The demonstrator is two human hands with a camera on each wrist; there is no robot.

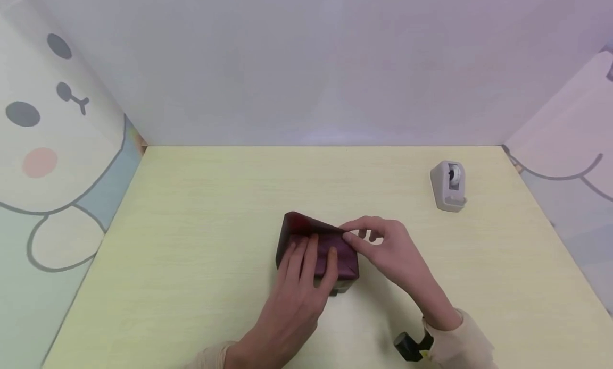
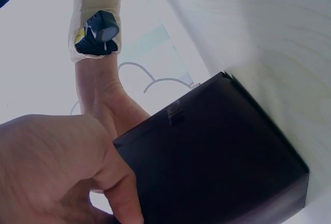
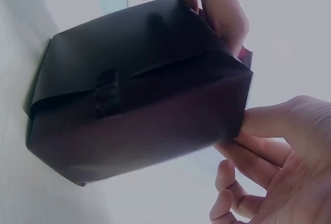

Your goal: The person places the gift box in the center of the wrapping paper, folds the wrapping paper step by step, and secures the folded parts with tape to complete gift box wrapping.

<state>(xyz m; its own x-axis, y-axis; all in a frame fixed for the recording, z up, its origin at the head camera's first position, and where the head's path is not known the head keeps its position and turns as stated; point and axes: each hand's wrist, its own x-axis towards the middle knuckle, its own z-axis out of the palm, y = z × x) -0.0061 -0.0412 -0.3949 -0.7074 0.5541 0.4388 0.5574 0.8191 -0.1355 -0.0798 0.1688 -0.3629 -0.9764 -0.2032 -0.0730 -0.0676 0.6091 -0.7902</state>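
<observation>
A box (image 1: 348, 260) wrapped in dark purple paper stands on the table in front of me. From its far and left edges rises an unfolded paper flap (image 1: 298, 221). My left hand (image 1: 294, 300) lies over the top of the box, its fairly straight fingers pressing the paper. At the far right corner, my right hand (image 1: 390, 252) pinches the flap's edge between thumb and fingers. In the right wrist view, a strip of tape (image 3: 107, 93) crosses a paper seam on the side. The left wrist view shows a dark side of the wrapped box (image 2: 217, 151).
A grey tape dispenser (image 1: 448, 187) stands at the back right of the pale wooden table (image 1: 206, 199). A plain wall (image 1: 306, 66) rises behind the table. Cartoon-printed panels (image 1: 48, 119) flank it. A dark wrist camera (image 1: 408, 346) sits by the right sleeve.
</observation>
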